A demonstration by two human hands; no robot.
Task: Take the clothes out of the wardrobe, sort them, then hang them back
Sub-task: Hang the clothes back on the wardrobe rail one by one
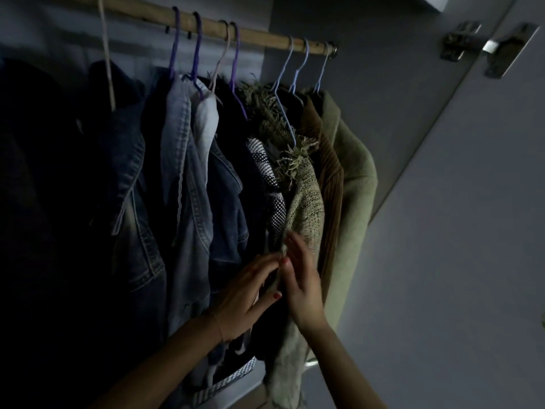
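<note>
— What fills the wardrobe [295, 31]?

— A wooden rail [236, 31] runs across the top, and clothes hang along it: dark denim jackets [188, 178] to the left, then a black-and-white checked piece [269, 169], a fringed tweed jacket [306, 199], a brown corduroy garment [331, 184] and a pale green coat [356, 184] at the far right (beside the open door [472, 202] with its hinge).

— And the hangers?

— Purple ones [196, 48] toward the middle, light blue ones [303, 63] at the right end, all hooked over the rail.

— The hands?

— The left hand [247, 293] has its fingers curled, pinching the front edge of the tweed jacket low down. The right hand [300, 287] is just beside it, fingers mostly straight, touching the same edge.
</note>
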